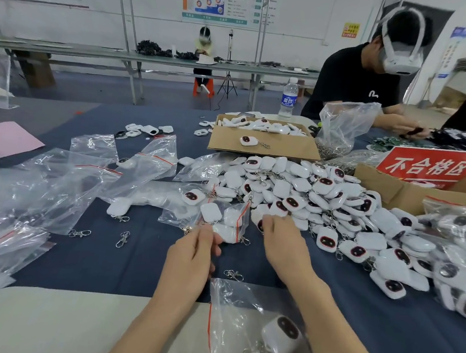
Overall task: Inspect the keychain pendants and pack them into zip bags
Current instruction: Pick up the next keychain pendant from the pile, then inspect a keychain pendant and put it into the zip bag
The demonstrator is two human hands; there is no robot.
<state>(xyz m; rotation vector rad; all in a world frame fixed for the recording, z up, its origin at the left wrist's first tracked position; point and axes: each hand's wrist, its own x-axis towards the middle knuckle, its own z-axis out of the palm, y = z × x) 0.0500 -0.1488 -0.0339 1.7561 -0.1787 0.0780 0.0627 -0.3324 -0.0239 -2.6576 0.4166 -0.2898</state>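
At 6 o'clock, nearest, a filled zip bag (244, 314) lies between the forearms. Just beyond, the left hand (193, 255) pinches the lower edge of an open zip bag (223, 221) holding pendants. The right hand (282, 243) curls its fingers on a pendant (258, 225) at the edge of the pendant pile (323, 202), which spreads toward 2 o'clock. A cardboard box (263, 148) sits at 12 o'clock.

Two hands (190, 257), two boxes (288, 150), one bottle (288, 99).
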